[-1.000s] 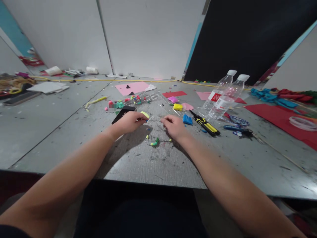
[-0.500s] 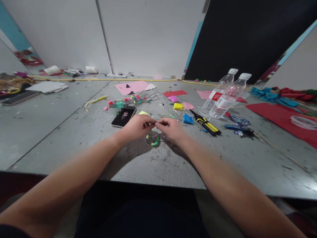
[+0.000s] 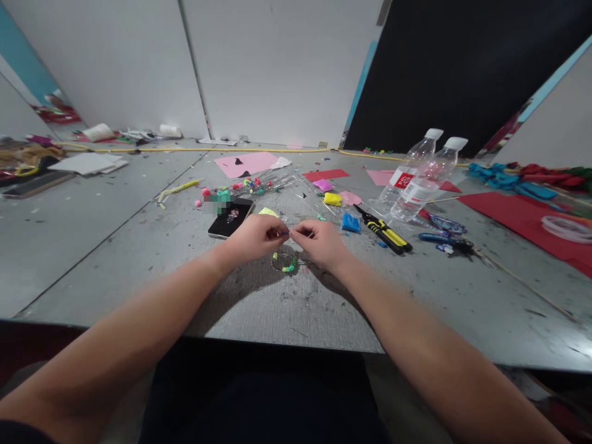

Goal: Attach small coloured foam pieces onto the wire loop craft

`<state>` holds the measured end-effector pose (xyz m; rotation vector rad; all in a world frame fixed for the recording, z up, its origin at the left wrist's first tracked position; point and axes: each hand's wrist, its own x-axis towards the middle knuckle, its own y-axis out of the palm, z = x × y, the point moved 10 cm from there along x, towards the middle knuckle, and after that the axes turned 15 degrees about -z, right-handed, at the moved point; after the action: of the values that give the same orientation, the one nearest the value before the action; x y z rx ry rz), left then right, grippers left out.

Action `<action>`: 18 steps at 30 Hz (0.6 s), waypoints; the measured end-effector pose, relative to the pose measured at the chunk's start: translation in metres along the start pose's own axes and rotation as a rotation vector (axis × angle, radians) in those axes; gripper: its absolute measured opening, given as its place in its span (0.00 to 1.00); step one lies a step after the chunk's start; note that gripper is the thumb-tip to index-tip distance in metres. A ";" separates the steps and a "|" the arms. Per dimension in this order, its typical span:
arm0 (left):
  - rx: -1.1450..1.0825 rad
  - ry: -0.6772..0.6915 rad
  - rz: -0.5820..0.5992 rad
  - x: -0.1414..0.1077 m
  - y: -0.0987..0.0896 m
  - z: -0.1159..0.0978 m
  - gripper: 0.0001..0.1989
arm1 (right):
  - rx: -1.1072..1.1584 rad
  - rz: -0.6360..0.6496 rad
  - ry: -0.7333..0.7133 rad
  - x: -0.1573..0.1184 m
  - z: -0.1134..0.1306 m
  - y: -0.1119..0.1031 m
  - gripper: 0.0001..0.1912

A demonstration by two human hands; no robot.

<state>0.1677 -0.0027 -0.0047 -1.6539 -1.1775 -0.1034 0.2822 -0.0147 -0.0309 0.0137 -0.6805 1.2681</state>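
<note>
My left hand (image 3: 256,235) and my right hand (image 3: 319,242) meet at the fingertips above the grey table. Both are closed in a pinch. A tiny dark blue bit shows at the left fingertips; what the right fingers grip is too small to make out. Just below them on the table lies a thin loop (image 3: 285,263) with yellow and green beads. A black phone (image 3: 231,217) rests beside my left hand, and a yellow piece (image 3: 268,211) shows behind it. Past my right hand are a blue packet (image 3: 350,222) and a yellow packet (image 3: 332,198).
Yellow-black pliers (image 3: 383,231) lie to the right, before two clear bottles (image 3: 407,191). Further right are red paper (image 3: 518,216) and blue-handled pliers (image 3: 439,238). Pink paper (image 3: 250,163) and colourful beads (image 3: 252,183) lie behind the phone.
The fingertips have shifted slightly, and a dark blue bit now shows at my left fingers. The hands stay together in nearly the same place.
</note>
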 end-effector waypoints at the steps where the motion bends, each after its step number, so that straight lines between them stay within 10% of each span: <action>1: -0.005 -0.003 0.008 0.000 0.001 0.000 0.07 | -0.013 -0.005 -0.013 0.000 0.001 0.000 0.11; 9: 0.121 -0.093 0.059 -0.001 0.003 0.014 0.07 | 0.028 -0.318 0.150 0.011 -0.021 -0.040 0.07; 18: 0.528 -0.166 0.129 -0.001 -0.009 0.048 0.19 | 0.063 -0.219 0.257 0.004 -0.038 -0.020 0.06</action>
<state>0.1390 0.0332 -0.0200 -1.2772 -1.0981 0.4018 0.3178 -0.0038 -0.0524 -0.0219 -0.4051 1.0569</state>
